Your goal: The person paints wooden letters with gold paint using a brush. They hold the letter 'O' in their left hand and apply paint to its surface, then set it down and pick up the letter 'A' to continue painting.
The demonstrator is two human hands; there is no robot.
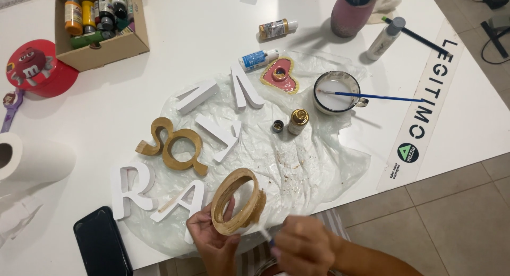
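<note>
My left hand (211,243) holds a gold-painted wooden ring letter (237,201) upright at the near table edge. My right hand (304,247) grips a thin paintbrush (264,233) whose tip touches the ring's lower right side. Behind them lie a gold ampersand (174,146) and several white wooden letters (133,190) on a clear plastic sheet (313,170). A small open gold paint bottle (297,121) and its cap (278,126) stand in the middle of the sheet.
A cup of white liquid (334,91) with a blue brush across it, a pink heart (280,75), paint bottles, a pink brush pot (351,11), a cardboard box of paints (101,26), a red tin (35,68), a paper roll (32,159) and a black phone (102,244) lie around.
</note>
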